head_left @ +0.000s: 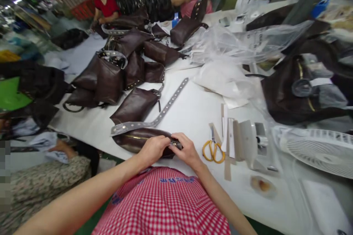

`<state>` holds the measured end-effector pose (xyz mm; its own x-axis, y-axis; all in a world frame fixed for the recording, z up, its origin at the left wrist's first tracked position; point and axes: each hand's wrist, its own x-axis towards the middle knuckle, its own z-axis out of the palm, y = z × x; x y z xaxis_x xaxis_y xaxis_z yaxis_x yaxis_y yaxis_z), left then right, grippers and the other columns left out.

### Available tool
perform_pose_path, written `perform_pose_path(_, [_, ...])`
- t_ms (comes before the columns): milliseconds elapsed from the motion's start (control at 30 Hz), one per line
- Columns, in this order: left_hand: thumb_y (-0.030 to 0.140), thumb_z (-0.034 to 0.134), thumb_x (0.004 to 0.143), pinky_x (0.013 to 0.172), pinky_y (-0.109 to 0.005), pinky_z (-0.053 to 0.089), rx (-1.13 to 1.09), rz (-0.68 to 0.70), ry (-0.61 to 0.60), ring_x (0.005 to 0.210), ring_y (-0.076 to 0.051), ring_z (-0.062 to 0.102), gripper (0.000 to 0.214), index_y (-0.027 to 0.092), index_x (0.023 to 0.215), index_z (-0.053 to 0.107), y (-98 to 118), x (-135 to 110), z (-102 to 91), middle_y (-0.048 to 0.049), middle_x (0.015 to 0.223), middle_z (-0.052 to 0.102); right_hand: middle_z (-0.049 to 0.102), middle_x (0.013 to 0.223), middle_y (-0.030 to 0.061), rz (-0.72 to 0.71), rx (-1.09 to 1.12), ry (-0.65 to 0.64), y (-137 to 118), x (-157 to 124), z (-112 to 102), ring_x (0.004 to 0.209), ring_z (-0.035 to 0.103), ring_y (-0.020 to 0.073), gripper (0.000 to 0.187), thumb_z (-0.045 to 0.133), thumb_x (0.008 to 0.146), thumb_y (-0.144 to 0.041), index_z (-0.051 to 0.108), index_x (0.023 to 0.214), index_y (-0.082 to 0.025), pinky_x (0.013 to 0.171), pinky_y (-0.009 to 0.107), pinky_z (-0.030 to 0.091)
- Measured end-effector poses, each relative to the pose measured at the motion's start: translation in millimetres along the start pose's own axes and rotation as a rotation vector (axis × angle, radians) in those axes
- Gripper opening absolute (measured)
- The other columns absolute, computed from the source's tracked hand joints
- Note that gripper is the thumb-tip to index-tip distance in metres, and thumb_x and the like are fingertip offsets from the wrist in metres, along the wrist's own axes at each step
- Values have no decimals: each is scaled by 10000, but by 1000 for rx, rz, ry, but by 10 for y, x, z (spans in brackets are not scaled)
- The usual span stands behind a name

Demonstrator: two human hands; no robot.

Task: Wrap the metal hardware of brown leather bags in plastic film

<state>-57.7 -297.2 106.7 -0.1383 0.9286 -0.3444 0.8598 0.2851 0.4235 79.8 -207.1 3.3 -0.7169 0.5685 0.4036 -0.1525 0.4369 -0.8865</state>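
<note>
A dark brown leather bag [129, 142] with a gold zipper lies at the table's front edge. My left hand [154, 148] is closed on the bag near its right end, fingers pinched by the zipper. Facing it, my right hand [186, 148] grips the same end, where a small studded strap piece [176, 143] shows between the hands. Exactly what each fingertip pinches is partly hidden. Just behind lies a grey strap [165, 110] with metal studs, in clear wrapping, beside another brown bag [136, 104].
Yellow-handled scissors [213, 151] lie right of my hands, near cardboard strips and a tape roll [260, 141]. Brown bags [109, 77] pile up at the back left. Clear plastic bags [228, 77] and a white fan grille [322, 150] occupy the right. Other people work around the table.
</note>
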Motion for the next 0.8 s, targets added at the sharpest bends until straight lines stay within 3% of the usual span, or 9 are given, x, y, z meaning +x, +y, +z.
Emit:
perform_pose_path(133, [185,432,935,693,-254,440,24,-19,19,744,-176,608,208,163,854,622,14,-28,4,-40,788,650,677,1040,98,-97,1,7,-46,-22,-6,1004,641,195,147,594,884,-175,655,1017,-192,909,357,547])
perform_pose_path(333, [203,456,929,690,-277,449,162,50,-35,752,-192,608,185,155,866,623,30,-30,-51,-63,828,648,673,1032,104,-151,-122,-29,-59,-19,-11,1011,630,198,177,513,927,-157,655,1026,-191,911,379,556])
perform_pose_path(433, [233,476,897,710,-286,445,-41,25,-1,762,-189,594,174,158,832,619,19,-33,-61,-60,821,647,675,994,114,-212,-231,-44,-99,-1,-20,985,624,199,183,468,943,-159,647,983,-157,879,366,563])
perform_pose_path(500, [336,479,886,633,-258,429,-365,-130,-21,691,-162,570,242,162,768,599,-14,-3,-53,-44,764,640,679,964,119,-262,-308,-46,-96,17,-19,961,625,198,181,461,945,-160,640,944,-133,862,353,562])
perform_pose_path(567, [422,505,846,489,-216,345,-723,-398,-107,563,-123,509,295,166,710,560,-39,34,-39,-25,698,623,680,938,117,-308,-358,-49,-81,21,-18,950,627,194,178,463,943,-153,637,919,-125,861,343,558])
perform_pose_path(667, [361,647,716,428,-191,291,-1092,-725,-244,524,-108,516,225,159,710,547,-48,69,-29,-29,708,649,677,950,110,-339,-353,-79,-70,-21,-22,994,622,192,189,453,945,-138,641,926,-140,902,350,544])
perform_pose_path(800, [288,679,695,542,-253,454,-1259,-850,-529,650,-167,630,204,119,802,642,-111,120,-41,-83,761,697,671,975,113,-292,-263,-137,-46,-98,-39,1042,610,199,220,436,954,-156,655,962,-166,931,385,536])
